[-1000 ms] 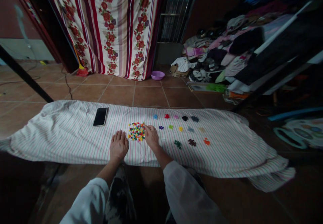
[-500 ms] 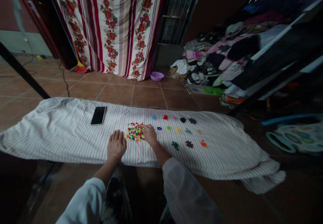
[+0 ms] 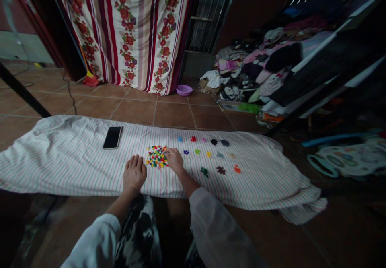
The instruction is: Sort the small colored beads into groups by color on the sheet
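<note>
View shifted; right hand (image 3: 175, 159) at pile (image 3: 156, 156) edge; grip unclear; phone (image 3: 112, 137) apart

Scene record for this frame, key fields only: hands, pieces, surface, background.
left hand: palm down on striped cloth, beside the mixed pile
right hand: fingertips at the mixed pile's right edge; grip unclear
left hand point: left hand
mixed pile: small multicolored pieces
sorted clusters: in rows right of the right hand, roughly one color each
phone: lying left of the mixed pile
surface: striped cloth
background: curtain, purple bowl
</note>
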A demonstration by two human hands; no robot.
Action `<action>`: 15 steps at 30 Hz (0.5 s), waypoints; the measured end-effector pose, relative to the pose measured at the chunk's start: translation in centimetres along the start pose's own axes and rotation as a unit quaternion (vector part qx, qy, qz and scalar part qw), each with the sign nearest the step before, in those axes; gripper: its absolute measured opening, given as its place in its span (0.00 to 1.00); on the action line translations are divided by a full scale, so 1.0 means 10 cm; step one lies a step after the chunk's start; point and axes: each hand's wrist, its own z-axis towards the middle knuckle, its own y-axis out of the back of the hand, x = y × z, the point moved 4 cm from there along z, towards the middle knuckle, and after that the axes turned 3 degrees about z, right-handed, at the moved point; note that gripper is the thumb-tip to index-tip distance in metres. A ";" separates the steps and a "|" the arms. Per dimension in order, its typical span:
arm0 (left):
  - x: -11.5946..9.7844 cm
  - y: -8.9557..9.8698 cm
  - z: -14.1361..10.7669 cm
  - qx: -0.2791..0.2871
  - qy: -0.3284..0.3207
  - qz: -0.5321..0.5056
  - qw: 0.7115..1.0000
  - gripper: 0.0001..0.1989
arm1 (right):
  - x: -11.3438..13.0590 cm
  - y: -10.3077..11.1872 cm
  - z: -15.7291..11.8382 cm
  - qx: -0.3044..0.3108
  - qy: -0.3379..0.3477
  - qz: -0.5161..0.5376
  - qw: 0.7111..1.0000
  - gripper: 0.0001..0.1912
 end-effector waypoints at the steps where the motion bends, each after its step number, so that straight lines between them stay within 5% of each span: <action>1: 0.00 0.00 0.00 -0.001 -0.001 -0.001 1.000 0.22 | -0.01 0.00 0.00 -0.003 -0.005 0.014 1.000 0.11; 15: 0.03 -0.01 -0.01 0.004 -0.007 -0.012 1.000 0.23 | -0.32 0.06 0.11 -0.054 -0.066 0.281 0.956 0.13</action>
